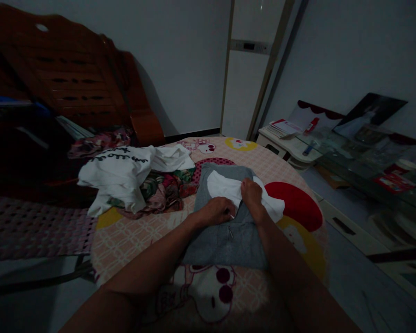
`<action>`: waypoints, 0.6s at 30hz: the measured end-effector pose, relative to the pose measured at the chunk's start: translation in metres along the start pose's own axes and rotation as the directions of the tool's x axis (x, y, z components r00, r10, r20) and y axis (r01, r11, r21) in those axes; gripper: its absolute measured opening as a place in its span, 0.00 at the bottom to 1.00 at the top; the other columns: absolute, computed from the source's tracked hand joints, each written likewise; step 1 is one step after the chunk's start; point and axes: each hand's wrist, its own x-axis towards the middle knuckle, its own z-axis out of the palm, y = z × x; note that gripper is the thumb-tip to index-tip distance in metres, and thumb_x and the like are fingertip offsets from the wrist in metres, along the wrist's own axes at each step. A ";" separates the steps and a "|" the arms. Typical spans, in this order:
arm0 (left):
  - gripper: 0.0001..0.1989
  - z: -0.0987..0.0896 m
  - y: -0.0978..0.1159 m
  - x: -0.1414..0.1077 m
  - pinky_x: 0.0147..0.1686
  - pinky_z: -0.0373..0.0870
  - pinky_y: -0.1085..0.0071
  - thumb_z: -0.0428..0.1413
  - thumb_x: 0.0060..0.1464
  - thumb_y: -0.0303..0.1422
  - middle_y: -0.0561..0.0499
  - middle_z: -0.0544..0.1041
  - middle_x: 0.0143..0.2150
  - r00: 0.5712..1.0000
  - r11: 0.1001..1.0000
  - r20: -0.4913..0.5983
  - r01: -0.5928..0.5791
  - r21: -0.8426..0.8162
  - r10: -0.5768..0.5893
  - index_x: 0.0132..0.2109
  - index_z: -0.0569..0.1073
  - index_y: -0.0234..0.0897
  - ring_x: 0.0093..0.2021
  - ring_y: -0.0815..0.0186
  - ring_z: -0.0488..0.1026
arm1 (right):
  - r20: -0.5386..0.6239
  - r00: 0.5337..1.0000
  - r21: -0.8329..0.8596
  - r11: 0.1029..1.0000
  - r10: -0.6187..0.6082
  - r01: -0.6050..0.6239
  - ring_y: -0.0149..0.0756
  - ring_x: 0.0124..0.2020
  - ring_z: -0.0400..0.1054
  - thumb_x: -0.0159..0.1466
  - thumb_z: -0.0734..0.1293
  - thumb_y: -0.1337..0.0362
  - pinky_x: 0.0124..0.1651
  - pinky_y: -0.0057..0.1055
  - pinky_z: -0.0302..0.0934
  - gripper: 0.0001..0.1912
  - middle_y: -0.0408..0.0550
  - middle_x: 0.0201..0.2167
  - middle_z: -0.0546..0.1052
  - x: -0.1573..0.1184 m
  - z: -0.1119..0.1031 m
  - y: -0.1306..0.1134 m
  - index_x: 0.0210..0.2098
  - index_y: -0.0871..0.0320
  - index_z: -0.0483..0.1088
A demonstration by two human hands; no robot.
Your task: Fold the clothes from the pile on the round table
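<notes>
**White cloth [222,186] gathered on a folded gray garment [211,243]**

In the head view, the white cloth lies over the upper part of the gray garment, which rests on a round counter [125,247] with a pink cartoon-patterned cover. The right hand [252,193] has its fingers curled closed on the cloth, which shows on both sides of it; the cloth's right end spreads past the gray garment toward a red patch of the cover. The left hand [215,210] lies at the cloth's near edge, fingers bent inward with little gap; whether they pinch the cloth, I cannot tell. A zipper pull [230,231] shows on the gray garment just below the hands.

Left of it, a white garment with black lettering [125,171] lies heaped over patterned clothes [162,194]. Beyond stand a wooden seat back [72,69], a tall white unit [246,88] and, at right, a glass-topped table [350,159] with papers [284,127] near it.
</notes>
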 end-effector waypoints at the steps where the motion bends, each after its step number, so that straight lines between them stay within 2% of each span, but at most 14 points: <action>1: 0.06 0.000 -0.002 0.000 0.40 0.66 0.74 0.58 0.51 0.24 0.51 0.80 0.35 1.000 1.000 0.016 -0.008 -0.015 0.008 0.34 0.79 0.37 0.39 0.64 0.75 | 0.013 1.000 -0.003 1.000 -0.003 0.003 0.44 0.45 0.74 0.73 0.55 0.65 0.45 0.34 0.62 0.16 0.60 0.42 0.79 0.001 0.001 0.000 0.49 0.61 0.71; 5: 0.05 0.000 -0.007 0.000 0.36 0.64 0.76 0.60 0.48 0.23 0.53 0.79 0.31 0.996 0.994 0.076 -0.028 -0.110 0.037 0.33 0.79 0.36 0.34 0.68 0.74 | 0.034 0.999 0.007 1.000 -0.007 0.007 0.46 0.45 0.74 0.72 0.55 0.67 0.46 0.36 0.63 0.15 0.63 0.43 0.79 0.001 0.003 0.002 0.49 0.62 0.71; 7: 0.03 -0.001 -0.007 0.000 0.35 0.64 0.76 0.61 0.49 0.25 0.53 0.79 0.30 0.996 0.979 0.070 -0.038 -0.199 0.052 0.32 0.79 0.35 0.32 0.69 0.74 | 0.026 1.000 0.007 1.000 -0.006 0.006 0.45 0.45 0.74 0.72 0.55 0.67 0.45 0.35 0.63 0.16 0.63 0.43 0.79 0.000 0.002 0.002 0.49 0.63 0.71; 9: 0.04 -0.004 -0.005 0.000 0.35 0.65 0.76 0.60 0.53 0.29 0.51 0.79 0.31 0.999 0.956 -0.046 -0.026 -0.294 0.014 0.34 0.79 0.34 0.32 0.68 0.74 | -0.002 1.000 0.013 1.000 -0.014 0.014 0.43 0.45 0.74 0.72 0.54 0.66 0.45 0.33 0.62 0.16 0.60 0.43 0.79 -0.002 -0.001 0.002 0.50 0.61 0.71; 11: 0.08 -0.007 -0.004 0.002 0.36 0.67 0.74 0.57 0.57 0.32 0.49 0.80 0.34 0.969 0.941 -0.229 0.005 -0.338 -0.088 0.37 0.80 0.33 0.34 0.67 0.75 | -0.033 0.998 0.028 0.998 -0.049 0.050 0.41 0.46 0.73 0.73 0.55 0.64 0.45 0.31 0.61 0.15 0.57 0.45 0.78 -0.004 -0.002 0.001 0.50 0.59 0.71; 13: 0.09 -0.008 -0.005 0.005 0.38 0.68 0.73 0.56 0.58 0.32 0.48 0.80 0.36 0.918 0.951 -0.359 0.056 -0.303 -0.168 0.40 0.80 0.34 0.35 0.66 0.75 | -0.021 0.996 0.028 0.996 -0.089 0.089 0.39 0.46 0.73 0.72 0.56 0.63 0.45 0.29 0.60 0.15 0.55 0.46 0.78 -0.006 -0.002 0.000 0.48 0.58 0.72; 14: 0.09 -0.007 -0.007 0.006 0.39 0.69 0.72 0.56 0.58 0.31 0.48 0.80 0.37 0.910 0.961 -0.373 0.084 -0.263 -0.181 0.41 0.81 0.35 0.36 0.66 0.75 | -0.002 0.995 0.023 0.995 -0.098 0.098 0.39 0.46 0.73 0.72 0.56 0.63 0.45 0.29 0.60 0.15 0.54 0.46 0.78 -0.007 -0.001 -0.001 0.46 0.58 0.73; 18: 0.10 0.005 -0.018 0.008 0.42 0.70 0.71 0.57 0.54 0.26 0.48 0.80 0.39 0.946 0.985 -0.277 0.158 -0.067 -0.170 0.42 0.80 0.37 0.39 0.64 0.75 | 0.032 0.996 0.051 0.995 -0.084 0.082 0.39 0.45 0.73 0.71 0.57 0.64 0.45 0.29 0.60 0.15 0.54 0.44 0.79 -0.009 -0.006 -0.001 0.45 0.58 0.75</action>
